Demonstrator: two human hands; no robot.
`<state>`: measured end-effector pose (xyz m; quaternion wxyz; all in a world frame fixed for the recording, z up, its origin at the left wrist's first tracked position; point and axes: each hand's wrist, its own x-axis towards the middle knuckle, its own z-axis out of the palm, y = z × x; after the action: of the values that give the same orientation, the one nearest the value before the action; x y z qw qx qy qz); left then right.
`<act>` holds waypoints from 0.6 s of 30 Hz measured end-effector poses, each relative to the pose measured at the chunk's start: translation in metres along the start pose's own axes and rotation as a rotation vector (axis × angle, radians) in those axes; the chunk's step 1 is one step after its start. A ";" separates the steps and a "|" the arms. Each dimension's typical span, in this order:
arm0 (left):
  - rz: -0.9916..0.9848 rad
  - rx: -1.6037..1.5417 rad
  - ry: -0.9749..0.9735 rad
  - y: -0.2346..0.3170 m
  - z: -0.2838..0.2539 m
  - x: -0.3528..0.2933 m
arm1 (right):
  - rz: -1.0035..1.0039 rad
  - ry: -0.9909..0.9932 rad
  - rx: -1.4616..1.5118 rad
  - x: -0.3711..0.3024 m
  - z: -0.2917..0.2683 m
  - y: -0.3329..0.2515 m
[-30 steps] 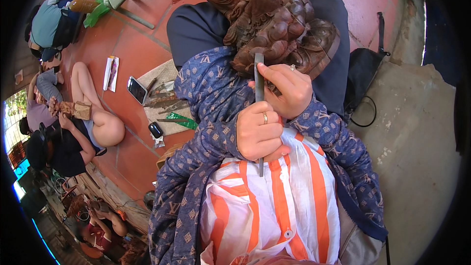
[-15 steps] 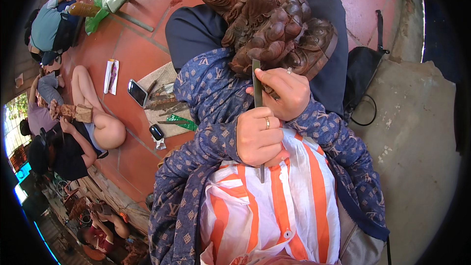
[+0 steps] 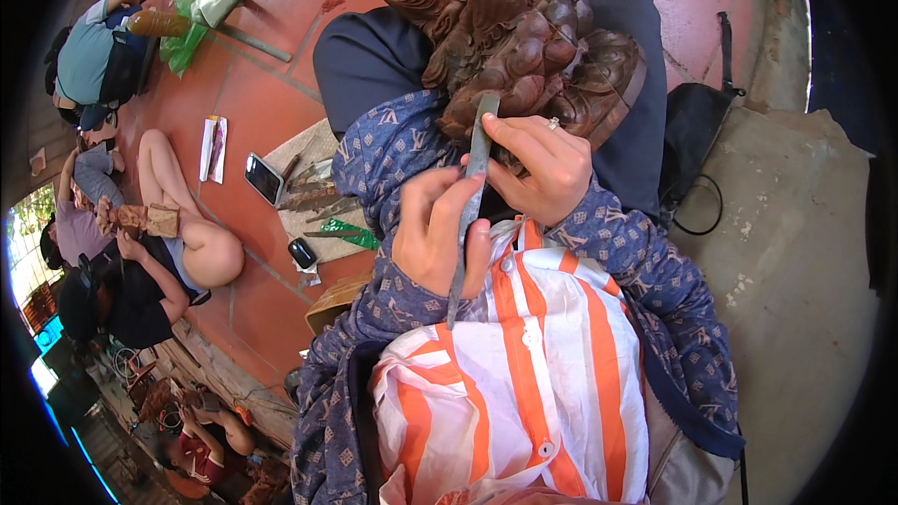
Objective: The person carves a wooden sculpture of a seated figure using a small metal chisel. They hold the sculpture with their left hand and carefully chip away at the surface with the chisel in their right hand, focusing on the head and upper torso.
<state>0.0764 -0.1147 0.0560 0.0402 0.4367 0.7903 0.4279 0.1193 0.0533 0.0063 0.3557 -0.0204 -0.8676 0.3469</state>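
Observation:
A long, flat grey metal chisel [image 3: 470, 187] slants across in front of my chest, its wider end up by the carving. My right hand [image 3: 543, 171] pinches it near that upper end, thumb along its side. Lower down, my left hand [image 3: 435, 234] is loosely around the chisel, its fingers slightly blurred and partly spread, the thumb on the other side. Just beyond my hands, a dark brown wood carving [image 3: 524, 61] with rounded, bulging shapes lies between my legs. The upper end of the chisel overlaps its near edge; I cannot tell whether they touch.
To the left, a mat [image 3: 313, 145] holds several carving tools [image 3: 318, 189], a phone [image 3: 265, 178] and a small black case [image 3: 301, 252]. A black bag [image 3: 694, 145] lies right, beside a grey slab [image 3: 795, 224]. Other people sit at left, one holding a wooden piece [image 3: 161, 220].
My left hand has moved left and up, its fist loosening. The chisel has tilted and turned, showing its broad face, its lower end now farther left. The carving stays put.

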 end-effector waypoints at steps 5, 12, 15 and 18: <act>0.134 -0.060 -0.084 -0.007 -0.001 0.001 | -0.007 -0.011 0.020 0.001 -0.002 -0.004; 0.038 -0.149 -0.097 -0.005 0.000 0.007 | 0.003 0.004 0.003 0.002 -0.001 -0.002; 0.080 -0.115 -0.114 -0.006 -0.004 0.002 | -0.011 -0.026 0.028 0.002 -0.004 -0.006; 0.056 -0.144 -0.101 -0.003 -0.003 0.000 | -0.007 -0.012 0.027 0.001 -0.003 -0.004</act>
<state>0.0730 -0.1173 0.0552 0.0994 0.4758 0.7418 0.4620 0.1213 0.0524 0.0107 0.3521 -0.0104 -0.8649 0.3575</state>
